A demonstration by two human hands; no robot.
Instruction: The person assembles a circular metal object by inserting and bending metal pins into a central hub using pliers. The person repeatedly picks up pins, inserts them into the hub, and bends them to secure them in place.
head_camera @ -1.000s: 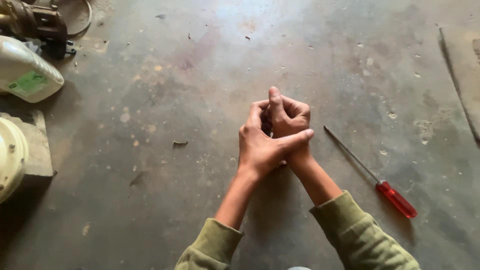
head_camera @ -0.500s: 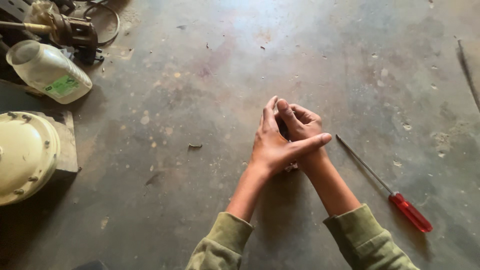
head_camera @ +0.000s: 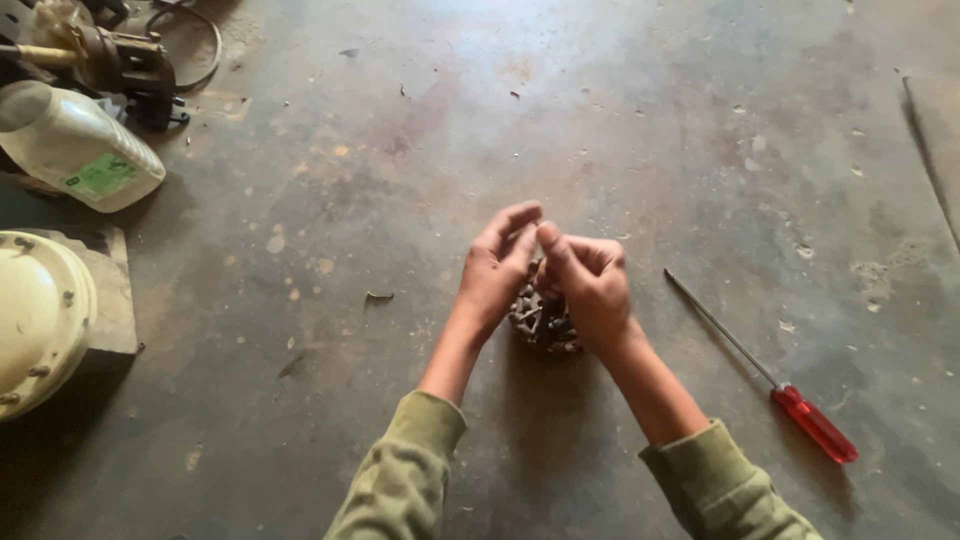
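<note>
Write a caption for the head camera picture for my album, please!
Two hands, left hand and right hand, cup a small dark metal part over a concrete floor, red-handled screwdriver nearby.

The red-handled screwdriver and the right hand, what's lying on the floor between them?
Nothing but bare, stained concrete floor lies between the right hand and the red-handled screwdriver, as the head view shows.
</note>
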